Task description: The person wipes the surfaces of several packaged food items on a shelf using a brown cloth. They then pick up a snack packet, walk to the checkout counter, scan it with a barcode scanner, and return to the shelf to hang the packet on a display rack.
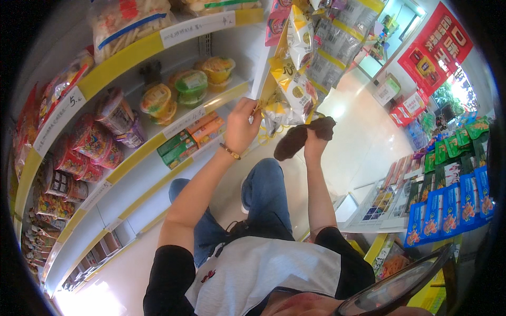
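Note:
My left hand (242, 124), with a bracelet at the wrist, has its fingers bent at the lower left edge of hanging yellow and white snack bags (294, 89); whether it grips one I cannot tell. A dark brown cloth (291, 141) is held in my right hand (316, 142), just below the bags. The cloth droops to both sides of that hand. Thin yellow hooks (270, 135) show between the two hands, under the bags. More clear and yellow packets (330, 59) hang in strips behind the snack bags.
Curved shelves (130, 37) on the left hold jelly cups (191, 83), instant cups (91, 138) and small boxes (178, 148). On the right, blue packets (438, 219) and green packets (454, 144) lie on a display by a wire rack (367, 209). A red poster (435, 49) hangs beyond.

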